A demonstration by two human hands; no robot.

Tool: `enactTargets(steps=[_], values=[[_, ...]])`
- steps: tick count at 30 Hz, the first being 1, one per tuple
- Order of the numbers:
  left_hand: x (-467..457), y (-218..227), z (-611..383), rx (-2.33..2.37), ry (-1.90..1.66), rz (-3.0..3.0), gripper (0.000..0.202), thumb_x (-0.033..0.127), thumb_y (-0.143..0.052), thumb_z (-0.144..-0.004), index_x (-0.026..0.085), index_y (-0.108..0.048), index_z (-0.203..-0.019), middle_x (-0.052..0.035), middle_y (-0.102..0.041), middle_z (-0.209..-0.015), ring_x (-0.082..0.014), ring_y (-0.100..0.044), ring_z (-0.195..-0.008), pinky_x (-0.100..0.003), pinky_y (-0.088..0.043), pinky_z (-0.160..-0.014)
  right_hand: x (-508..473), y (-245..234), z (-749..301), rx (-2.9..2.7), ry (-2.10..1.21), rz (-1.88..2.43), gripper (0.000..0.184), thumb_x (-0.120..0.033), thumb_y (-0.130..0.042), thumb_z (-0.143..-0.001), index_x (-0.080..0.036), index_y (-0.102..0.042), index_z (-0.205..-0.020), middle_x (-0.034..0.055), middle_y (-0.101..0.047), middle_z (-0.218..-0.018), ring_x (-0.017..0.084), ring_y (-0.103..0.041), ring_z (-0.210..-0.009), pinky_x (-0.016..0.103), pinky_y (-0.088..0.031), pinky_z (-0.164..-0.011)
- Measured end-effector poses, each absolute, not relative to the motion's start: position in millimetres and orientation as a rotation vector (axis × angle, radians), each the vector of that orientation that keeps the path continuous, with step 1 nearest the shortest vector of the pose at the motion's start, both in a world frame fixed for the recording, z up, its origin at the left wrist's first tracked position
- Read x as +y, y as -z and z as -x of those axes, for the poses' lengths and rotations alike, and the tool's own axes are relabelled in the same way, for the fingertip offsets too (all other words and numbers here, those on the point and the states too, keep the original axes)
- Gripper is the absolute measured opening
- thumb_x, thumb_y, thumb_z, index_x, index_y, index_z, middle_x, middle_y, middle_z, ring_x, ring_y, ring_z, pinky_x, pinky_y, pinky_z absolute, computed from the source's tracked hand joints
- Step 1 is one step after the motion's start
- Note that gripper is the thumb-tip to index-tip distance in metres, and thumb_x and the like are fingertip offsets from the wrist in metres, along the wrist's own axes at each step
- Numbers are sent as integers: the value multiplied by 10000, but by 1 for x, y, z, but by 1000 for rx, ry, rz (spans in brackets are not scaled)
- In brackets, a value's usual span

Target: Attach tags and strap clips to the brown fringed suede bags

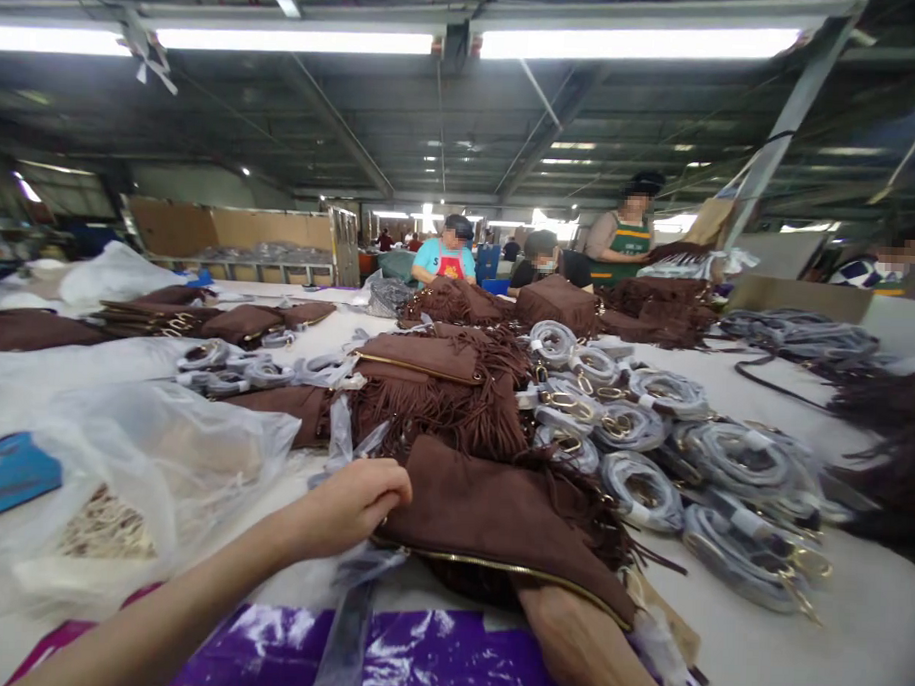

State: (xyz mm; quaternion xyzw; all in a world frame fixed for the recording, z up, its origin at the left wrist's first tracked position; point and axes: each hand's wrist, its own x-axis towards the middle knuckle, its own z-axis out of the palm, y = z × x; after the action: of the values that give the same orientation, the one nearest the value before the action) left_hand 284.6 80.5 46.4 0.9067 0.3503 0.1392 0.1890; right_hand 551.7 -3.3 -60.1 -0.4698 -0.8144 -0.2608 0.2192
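Observation:
A brown suede-like fringed bag [489, 504] lies across the front of the table, its gold zipper open toward me. My left hand [366, 495] is closed on the bag's left end, thumb and fingers pinched together there. My right hand [560, 612] reaches into the zipper opening from below, so its fingers are hidden inside the bag. Beneath the bag, purple plastic [432, 652] covers the table's near edge, with a plastic-wrapped strap [348, 629] hanging over it. Just behind lies a stack of more fringed bags [440, 412].
Wrapped coiled straps with gold clasps [639, 489] spread over the right side. At left stand a clear plastic bag with beige contents [110, 521] and a blue item [14, 476]. Several co-workers, one in a turquoise top [437, 262], are beyond the table [853, 617].

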Motion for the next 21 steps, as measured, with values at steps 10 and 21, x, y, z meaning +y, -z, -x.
enactTargets(steps=[10,21], values=[[76,-3,-274,1019,-113,-2895,199,95,-435,-803,188,-595,-874,-79,-632,-987,-251,-545,-923,-379,-429,-828,-15,23,-449,-2360,676,793,89,-146,-514,-911,-165,-581,-855,15,-666,-817,151,-524,-458,272,-361,-303],[111,-28,-266,771,-288,-2471,163,278,-417,-859,200,-554,-817,-13,-631,-838,-173,-574,-798,-224,-463,-735,38,11,-432,-2218,913,544,226,-79,-434,-870,-191,-507,-688,-21,-517,-635,120,-506,-429,224,-394,-344]])
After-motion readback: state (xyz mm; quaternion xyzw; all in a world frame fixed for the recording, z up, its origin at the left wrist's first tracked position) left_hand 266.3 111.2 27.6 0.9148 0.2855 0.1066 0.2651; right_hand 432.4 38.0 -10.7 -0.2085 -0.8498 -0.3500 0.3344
